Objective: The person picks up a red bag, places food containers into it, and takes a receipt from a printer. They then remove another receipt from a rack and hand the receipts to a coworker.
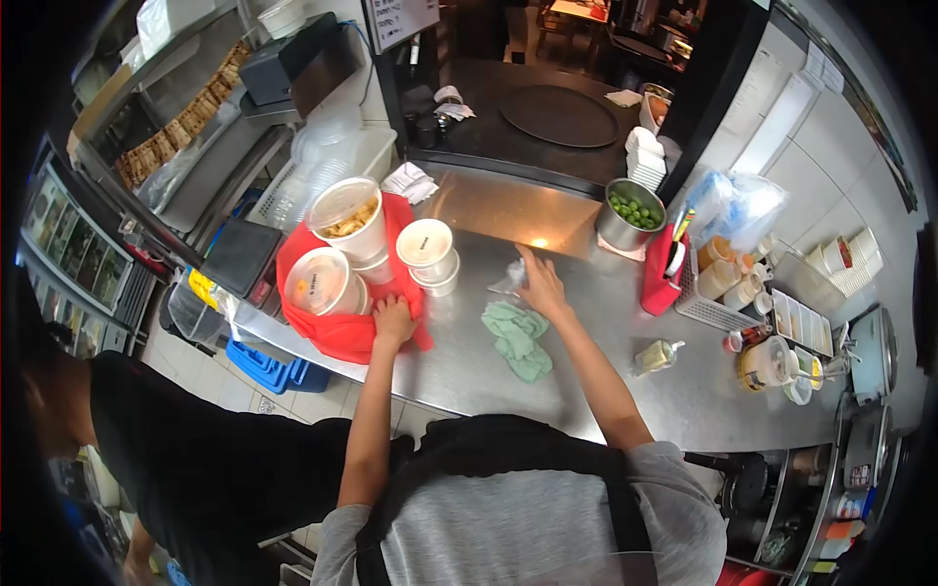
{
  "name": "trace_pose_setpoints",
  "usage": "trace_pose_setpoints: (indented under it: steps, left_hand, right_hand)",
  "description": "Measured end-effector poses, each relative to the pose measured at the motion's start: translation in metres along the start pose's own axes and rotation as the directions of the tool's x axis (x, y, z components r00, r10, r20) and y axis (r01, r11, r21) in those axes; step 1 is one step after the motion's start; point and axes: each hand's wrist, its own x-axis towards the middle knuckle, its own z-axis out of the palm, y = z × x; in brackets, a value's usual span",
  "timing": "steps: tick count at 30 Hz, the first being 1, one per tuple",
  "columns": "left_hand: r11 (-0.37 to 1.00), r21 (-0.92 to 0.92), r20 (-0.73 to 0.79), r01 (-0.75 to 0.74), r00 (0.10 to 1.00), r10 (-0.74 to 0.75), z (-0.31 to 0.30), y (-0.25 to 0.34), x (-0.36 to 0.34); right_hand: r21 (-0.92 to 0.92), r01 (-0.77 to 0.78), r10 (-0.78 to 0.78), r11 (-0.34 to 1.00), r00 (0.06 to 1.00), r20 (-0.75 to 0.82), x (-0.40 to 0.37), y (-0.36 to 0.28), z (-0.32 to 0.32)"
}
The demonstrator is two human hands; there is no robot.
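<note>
My left hand (pixel 394 320) rests on the red plastic bag (pixel 327 337), its fingers bent against the bag beside the lidded tubs. Inside the spread bag stand white tubs (pixel 349 220) with clear lids, one showing yellowish food. Just right of the bag are two stacked white tubs (pixel 425 244). Farther right, my right hand (pixel 542 283) is at a small clear plastic bag (pixel 510 280), fingers closed around its edge. A crumpled green cloth (pixel 518 340) lies on the steel counter below that hand.
A steel pot of green limes (pixel 630 217) and a red holder (pixel 664 269) stand at the right, near a basket of sauce bottles (pixel 718 311). A small wrapped packet (pixel 658 357) lies nearer. A person in black (pixel 215 449) is close at my left.
</note>
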Motion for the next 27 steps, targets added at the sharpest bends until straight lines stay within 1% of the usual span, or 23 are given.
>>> trace_pose_setpoints:
  steps: [1,2,4,5,6,7,8,9,10,11,12,13,14,16,18,19,21,23,24,26,27]
  left_hand:
    - [0.999,-0.037,-0.040,-0.021,0.999,0.020,0.001,0.000,0.000]
    - [0.998,-0.049,-0.083,-0.036,0.996,0.032,0.002,0.000,0.001]
    - [0.988,-0.155,-0.097,0.017,0.995,-0.033,0.002,-0.009,0.004]
    - [0.978,-0.208,-0.086,0.012,0.996,-0.030,0.004,-0.004,0.006]
    - [0.944,-0.295,-0.294,-0.145,0.954,0.055,0.007,-0.003,0.001]
    - [0.904,-0.335,-0.366,-0.265,0.921,0.134,0.024,-0.012,0.009]
    - [0.957,-0.287,-0.036,0.041,0.998,-0.053,0.014,-0.009,0.004]
    - [0.974,-0.225,-0.018,0.041,0.999,-0.046,0.005,-0.004,0.001]
    - [0.979,-0.203,-0.017,-0.001,1.000,-0.002,0.008,-0.008,0.003]
    - [0.981,-0.190,-0.041,-0.047,0.998,0.040,0.017,-0.017,0.008]
    - [0.988,-0.156,-0.025,-0.020,1.000,0.017,0.026,-0.025,0.015]
    - [0.983,-0.184,0.044,0.025,0.999,-0.017,0.023,-0.024,0.017]
    - [0.983,-0.181,0.004,-0.018,1.000,0.019,0.028,-0.029,0.019]
    - [0.969,-0.247,0.035,-0.016,0.999,0.026,0.024,-0.026,0.021]
    - [0.964,-0.267,0.052,-0.019,0.998,0.034,0.020,-0.021,0.017]
    - [0.965,-0.260,0.053,-0.026,0.998,0.041,0.016,-0.018,0.016]
    - [0.970,-0.241,0.043,-0.036,0.998,0.048,0.015,-0.019,0.015]
    - [0.974,-0.224,0.021,-0.040,0.999,0.046,0.019,-0.020,0.016]
    - [0.973,-0.229,0.040,-0.025,0.999,0.035,0.018,-0.021,0.016]
    - [0.971,-0.240,0.081,0.011,0.997,0.009,0.016,-0.018,0.015]
    - [0.970,-0.242,0.077,0.011,0.997,0.007,0.015,-0.017,0.013]
  right_hand:
    - [0.016,-0.040,0.040,0.999,0.999,0.007,0.000,0.005,0.007]
    - [0.107,-0.058,0.056,0.993,0.998,0.021,0.000,0.006,0.010]
    - [0.275,-0.119,0.112,0.954,0.993,0.043,-0.003,0.017,0.012]
    - [0.228,0.001,0.013,0.974,0.998,-0.060,-0.008,0.020,0.014]
    - [0.155,0.100,-0.074,0.983,0.984,-0.162,-0.014,0.025,0.017]
    - [0.123,0.108,-0.090,0.986,0.985,-0.147,-0.024,0.028,0.014]
    - [0.093,0.108,-0.096,0.990,0.987,-0.130,-0.034,0.031,0.010]
    - [0.065,-0.004,0.008,0.998,0.998,-0.068,-0.047,0.025,-0.004]
    - [0.042,-0.112,0.112,0.993,0.994,-0.004,-0.061,0.016,-0.026]
    - [-0.024,-0.154,0.152,0.988,0.985,-0.086,-0.077,0.017,-0.047]
    - [-0.093,-0.187,0.171,0.978,0.972,-0.160,-0.090,0.017,-0.066]
    - [-0.166,-0.210,0.170,0.963,0.959,-0.225,-0.099,0.017,-0.084]
    - [-0.211,-0.262,0.171,0.942,0.913,-0.371,-0.111,0.022,-0.105]
    - [-0.238,-0.429,0.245,0.871,0.800,-0.548,-0.138,0.038,-0.143]
    - [-0.131,-0.565,0.414,0.815,0.725,-0.551,-0.167,0.070,-0.160]
    - [-0.104,-0.618,0.503,0.780,0.716,-0.484,-0.178,0.079,-0.163]
    - [-0.060,-0.716,0.661,0.695,0.670,-0.340,-0.195,0.089,-0.160]
    - [0.067,-0.657,0.637,0.751,0.694,-0.337,-0.200,0.101,-0.139]
    - [0.129,-0.624,0.627,0.770,0.704,-0.334,-0.204,0.107,-0.129]
    - [0.123,-0.559,0.559,0.820,0.738,-0.378,-0.207,0.106,-0.123]
    - [0.118,-0.522,0.522,0.844,0.753,-0.400,-0.208,0.106,-0.120]
